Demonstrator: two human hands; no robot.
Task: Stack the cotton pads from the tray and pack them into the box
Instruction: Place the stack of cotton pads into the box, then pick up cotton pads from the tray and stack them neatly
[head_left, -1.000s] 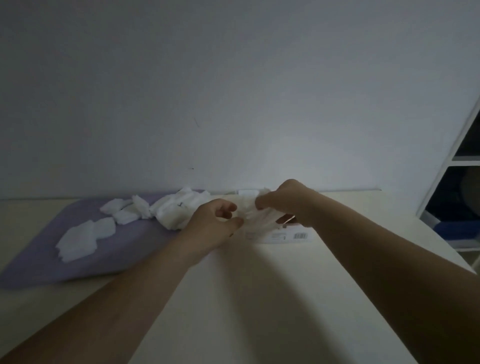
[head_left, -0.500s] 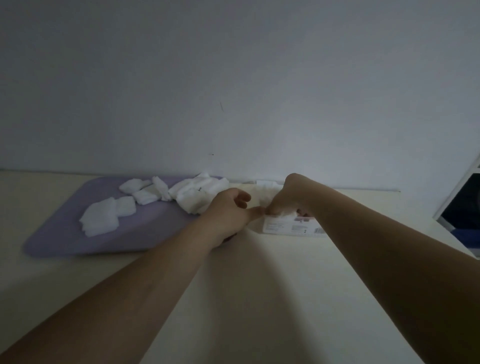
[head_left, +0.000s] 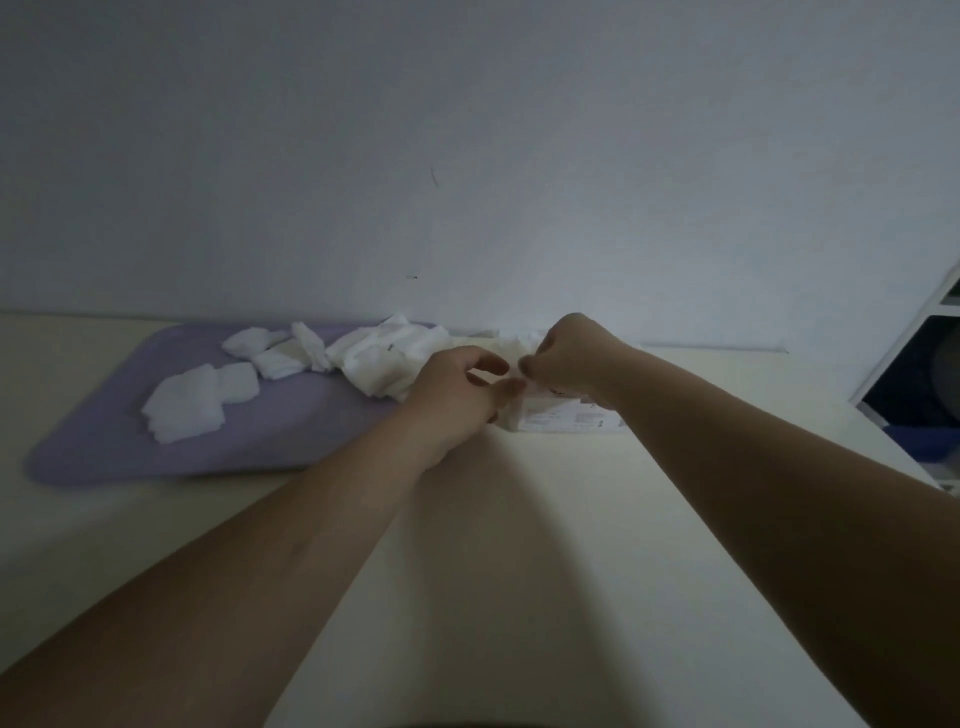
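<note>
Held a white wad up between left hand (head_left: 457, 397) and right hand (head_left: 569, 358) a second ago. Now brought low and close, thumb tip to fingertips, right over the mouth of the box (head_left: 563, 418). Looks like that batch going in or being tucked down (too dim to make out any pad between the fingers). Right fingers curled tight, left ones loosely hooked. Cannot tell what, if anything, either pinches.

Plenty left to pack: a loose heap of cotton pads (head_left: 387, 358) just left of the left hand, then smaller clumps and one neater stack (head_left: 184, 405) farther left, all on the lilac tray (head_left: 93, 462).

Left hand covering the box's near left end, so its opening mostly hidden. Wall (head_left: 467, 156) close behind the knuckles, leaving little room beyond. Shelf unit (head_left: 930, 374) well off to the right of the right hand, out of the way.
</note>
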